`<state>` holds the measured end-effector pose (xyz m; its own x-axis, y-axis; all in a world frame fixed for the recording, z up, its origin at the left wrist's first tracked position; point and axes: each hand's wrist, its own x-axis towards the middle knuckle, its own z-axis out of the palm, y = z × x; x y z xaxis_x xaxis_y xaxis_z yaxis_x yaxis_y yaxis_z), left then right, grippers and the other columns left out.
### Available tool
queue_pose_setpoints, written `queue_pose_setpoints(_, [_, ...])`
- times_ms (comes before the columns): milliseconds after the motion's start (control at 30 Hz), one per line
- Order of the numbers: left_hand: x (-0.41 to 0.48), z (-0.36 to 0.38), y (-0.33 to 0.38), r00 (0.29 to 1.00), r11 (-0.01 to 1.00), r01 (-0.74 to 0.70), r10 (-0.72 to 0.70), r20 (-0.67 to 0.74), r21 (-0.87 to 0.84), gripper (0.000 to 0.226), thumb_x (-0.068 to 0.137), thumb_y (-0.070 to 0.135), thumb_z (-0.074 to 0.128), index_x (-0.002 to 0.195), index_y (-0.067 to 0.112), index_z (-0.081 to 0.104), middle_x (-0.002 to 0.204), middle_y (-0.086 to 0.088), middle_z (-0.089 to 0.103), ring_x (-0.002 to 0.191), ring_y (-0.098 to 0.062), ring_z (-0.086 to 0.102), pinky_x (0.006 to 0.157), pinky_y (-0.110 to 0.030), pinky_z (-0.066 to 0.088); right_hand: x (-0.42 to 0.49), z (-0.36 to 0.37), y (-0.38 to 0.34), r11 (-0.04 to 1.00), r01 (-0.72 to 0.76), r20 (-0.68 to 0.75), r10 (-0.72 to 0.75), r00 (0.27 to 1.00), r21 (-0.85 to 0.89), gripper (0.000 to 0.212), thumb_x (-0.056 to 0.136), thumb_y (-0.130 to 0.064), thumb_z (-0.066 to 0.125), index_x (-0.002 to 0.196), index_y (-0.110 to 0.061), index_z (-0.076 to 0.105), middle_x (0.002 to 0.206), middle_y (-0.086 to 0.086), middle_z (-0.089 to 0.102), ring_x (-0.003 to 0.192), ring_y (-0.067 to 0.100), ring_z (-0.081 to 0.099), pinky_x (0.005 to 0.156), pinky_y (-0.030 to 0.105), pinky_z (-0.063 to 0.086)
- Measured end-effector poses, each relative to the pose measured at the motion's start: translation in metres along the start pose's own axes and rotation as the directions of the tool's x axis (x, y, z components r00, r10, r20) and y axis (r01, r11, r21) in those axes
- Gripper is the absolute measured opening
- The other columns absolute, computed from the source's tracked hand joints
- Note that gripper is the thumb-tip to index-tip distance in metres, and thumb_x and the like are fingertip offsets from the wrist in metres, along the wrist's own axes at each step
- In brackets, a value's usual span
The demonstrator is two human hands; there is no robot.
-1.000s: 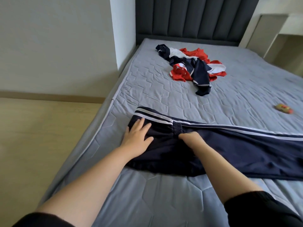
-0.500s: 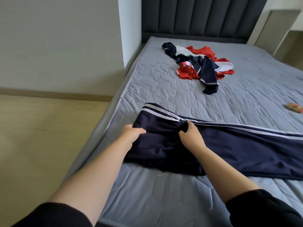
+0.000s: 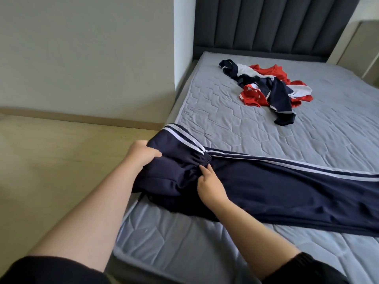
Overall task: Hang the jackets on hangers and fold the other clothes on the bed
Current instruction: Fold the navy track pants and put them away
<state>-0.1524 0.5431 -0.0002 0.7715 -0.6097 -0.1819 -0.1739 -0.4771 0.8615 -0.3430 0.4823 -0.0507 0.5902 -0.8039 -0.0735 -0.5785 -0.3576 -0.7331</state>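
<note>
Grey quilted mattress (image 3: 225,124) carries everything. The navy track trousers (image 3: 287,187) lie across its near part, legs running off right, waist end bunched at the left edge and partly out over the wooden floor (image 3: 61,160). A heap of red and navy clothes (image 3: 272,89) lies far off by the headboard (image 3: 266,23). The left hand (image 3: 141,154) grips the bunched waist, fingers curled in. The right hand (image 3: 211,187) pinches the gathered waistband. That cloth looks slippery to me: loosen either hold and the overhanging end may slide floorward, or fold crooked.
</note>
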Motion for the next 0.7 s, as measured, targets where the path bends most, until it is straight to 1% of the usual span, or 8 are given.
queue_pose_setpoints(167, [-0.009, -0.001, 0.023, 0.976, 0.997, 0.027, -0.011, 0.219, -0.074, 0.024, 0.079, 0.012, 0.066, 0.103, 0.008, 0.064, 0.104, -0.013, 0.068, 0.098, -0.028, 0.063, 0.080, -0.034, 0.047, 0.009, 0.001, 0.005, 0.991, -0.088, 0.038, 0.085, 0.996, 0.096, 0.053, 0.096, -0.009, 0.032, 0.149, -0.015, 0.031, 0.159, 0.004, 0.017, 0.144, 0.016, 0.023, 0.106, 0.019, 0.024])
queue_pose_setpoints(233, [-0.015, -0.001, 0.040, 0.952, 0.994, 0.028, 0.005, 0.307, -0.102, 0.029, 0.076, 0.017, 0.067, 0.102, 0.008, 0.063, 0.105, -0.015, 0.067, 0.094, -0.027, 0.063, 0.075, -0.032, 0.044, 0.009, -0.016, 0.018, 0.980, -0.087, 0.084, 0.073, 0.994, 0.180, 0.050, 0.096, -0.008, 0.037, 0.146, -0.016, 0.039, 0.152, 0.004, 0.036, 0.137, 0.017, 0.037, 0.105, 0.019, 0.027])
queue_pose_setpoints(300, [-0.029, 0.006, 0.062, 0.930, 0.984, -0.014, 0.078, 0.359, -0.178, 0.013, 0.079, 0.019, 0.065, 0.088, 0.011, 0.059, 0.085, -0.013, 0.063, 0.073, -0.022, 0.058, 0.061, -0.024, 0.039, 0.007, -0.038, 0.036, 0.925, -0.152, 0.156, 0.103, 0.982, 0.348, 0.041, 0.097, -0.010, 0.044, 0.137, -0.015, 0.050, 0.133, 0.003, 0.058, 0.120, 0.017, 0.054, 0.104, 0.026, 0.039])
queue_pose_setpoints(367, [-0.045, 0.023, 0.087, 0.843, 0.936, 0.013, 0.180, 0.508, -0.353, 0.004, 0.092, 0.017, 0.054, 0.088, 0.017, 0.053, 0.074, -0.006, 0.053, 0.056, -0.014, 0.051, 0.047, -0.019, 0.038, 0.007, -0.069, 0.053, 0.770, -0.301, 0.244, 0.193, 0.950, 0.562, 0.025, 0.099, -0.015, 0.043, 0.115, -0.014, 0.062, 0.102, 0.001, 0.070, 0.097, 0.014, 0.063, 0.086, 0.029, 0.049])
queue_pose_setpoints(467, [-0.066, 0.053, 0.110, 0.629, 0.838, 0.116, 0.354, 0.692, -0.533, 0.020, 0.097, 0.021, 0.045, 0.117, 0.022, 0.051, 0.097, -0.009, 0.066, 0.077, -0.018, 0.066, 0.067, -0.025, 0.054, 0.015, -0.129, 0.081, 0.568, -0.390, 0.198, 0.370, 0.907, 0.725, 0.030, 0.101, -0.023, 0.034, 0.095, -0.011, 0.060, 0.069, 0.002, 0.067, 0.065, 0.015, 0.063, 0.069, 0.030, 0.048])
queue_pose_setpoints(533, [-0.074, 0.077, 0.113, 0.593, 0.875, 0.014, 0.382, 0.708, -0.484, 0.029, 0.099, 0.020, 0.043, 0.127, 0.020, 0.050, 0.109, -0.009, 0.068, 0.096, -0.023, 0.067, 0.081, -0.031, 0.053, 0.019, -0.163, 0.102, 0.522, -0.384, 0.142, 0.444, 0.885, 0.762, 0.043, 0.100, -0.029, 0.033, 0.113, 0.002, 0.060, 0.074, 0.009, 0.064, 0.065, 0.022, 0.061, 0.070, 0.032, 0.049])
queue_pose_setpoints(633, [-0.082, 0.111, 0.107, 0.690, 0.945, -0.286, 0.318, 0.651, -0.158, 0.029, 0.100, 0.018, 0.044, 0.127, 0.015, 0.054, 0.103, -0.006, 0.067, 0.086, -0.017, 0.065, 0.070, -0.025, 0.048, 0.007, -0.187, 0.124, 0.546, -0.451, 0.158, 0.499, 0.852, 0.706, 0.048, 0.097, -0.040, 0.036, 0.095, -0.002, 0.065, 0.066, 0.013, 0.065, 0.054, 0.026, 0.061, 0.054, 0.024, 0.049])
queue_pose_setpoints(700, [-0.084, 0.130, 0.099, 0.645, 0.874, -0.471, 0.251, 0.722, 0.117, 0.028, 0.098, 0.025, 0.046, 0.119, 0.013, 0.059, 0.098, -0.003, 0.064, 0.081, -0.014, 0.058, 0.066, -0.024, 0.046, 0.002, -0.192, 0.131, 0.576, -0.444, 0.130, 0.504, 0.854, 0.687, 0.043, 0.095, -0.045, 0.042, 0.094, -0.009, 0.065, 0.065, 0.011, 0.067, 0.055, 0.025, 0.063, 0.057, 0.029, 0.047])
